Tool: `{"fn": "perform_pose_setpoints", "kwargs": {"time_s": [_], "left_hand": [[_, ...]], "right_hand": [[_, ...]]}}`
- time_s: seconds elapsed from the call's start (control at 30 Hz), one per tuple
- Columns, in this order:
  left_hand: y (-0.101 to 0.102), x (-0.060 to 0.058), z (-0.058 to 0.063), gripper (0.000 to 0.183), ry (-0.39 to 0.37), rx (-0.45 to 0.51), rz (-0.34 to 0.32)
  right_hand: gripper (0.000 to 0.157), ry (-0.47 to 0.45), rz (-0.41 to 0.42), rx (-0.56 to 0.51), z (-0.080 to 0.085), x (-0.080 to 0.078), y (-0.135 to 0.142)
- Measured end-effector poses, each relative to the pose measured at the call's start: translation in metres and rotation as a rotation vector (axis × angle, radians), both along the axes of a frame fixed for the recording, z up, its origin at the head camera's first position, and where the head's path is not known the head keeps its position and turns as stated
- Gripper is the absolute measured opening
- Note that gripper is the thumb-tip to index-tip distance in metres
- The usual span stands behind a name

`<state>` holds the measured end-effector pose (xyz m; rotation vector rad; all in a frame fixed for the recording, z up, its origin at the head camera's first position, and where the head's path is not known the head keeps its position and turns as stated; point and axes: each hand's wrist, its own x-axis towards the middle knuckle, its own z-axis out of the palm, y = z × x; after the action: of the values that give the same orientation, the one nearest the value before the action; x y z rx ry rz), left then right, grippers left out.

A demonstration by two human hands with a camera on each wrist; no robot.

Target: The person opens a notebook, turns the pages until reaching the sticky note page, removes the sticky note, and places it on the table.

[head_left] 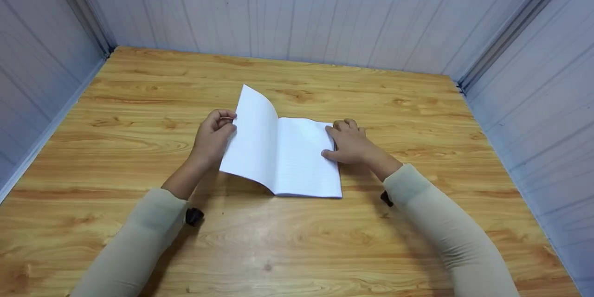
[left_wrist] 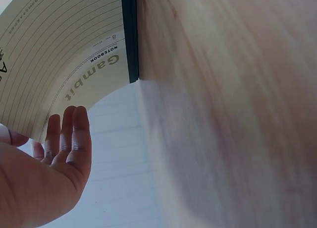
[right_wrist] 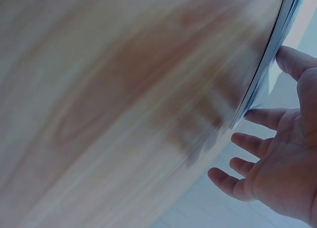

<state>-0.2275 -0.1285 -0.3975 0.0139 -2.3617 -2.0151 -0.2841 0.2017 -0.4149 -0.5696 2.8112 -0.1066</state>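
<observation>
A notebook (head_left: 307,158) lies spread on the wooden table, white pages facing up, with faint lines on the right-hand page. Its front cover (left_wrist: 84,54), beige with printed lines, "Gambit" and a dark spine strip, is raised and curved on the left. My left hand (head_left: 213,135) pinches the outer edge of that cover between thumb and fingers; in the left wrist view the other fingers (left_wrist: 80,134) extend straight. At the right edge of the notebook, my right hand (head_left: 349,143) touches the page with thumb and index finger, the remaining fingers spread beyond the edge.
The wood-grained table (head_left: 278,250) extends around the notebook on all sides. White panelled walls (head_left: 269,9) enclose it at the back, left and right. Small black devices (head_left: 194,216) show at both sleeved wrists.
</observation>
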Motion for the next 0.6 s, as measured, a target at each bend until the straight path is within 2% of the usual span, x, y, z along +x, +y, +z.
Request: {"fn": "perform_pose_setpoints", "kwargs": {"time_s": [0.3, 0.6], "left_hand": [[-0.0012, 0.0017, 0.0009, 0.029, -0.013, -0.009, 0.01], [-0.002, 0.0019, -0.0004, 0.028, -0.013, 0.002, 0.013]], "right_hand": [[0.077, 0.035, -0.006, -0.025, -0.0011, 0.0005, -0.0037], [0.073, 0.042, -0.015, -0.1, -0.0005, 0.0013, -0.0059]]}}
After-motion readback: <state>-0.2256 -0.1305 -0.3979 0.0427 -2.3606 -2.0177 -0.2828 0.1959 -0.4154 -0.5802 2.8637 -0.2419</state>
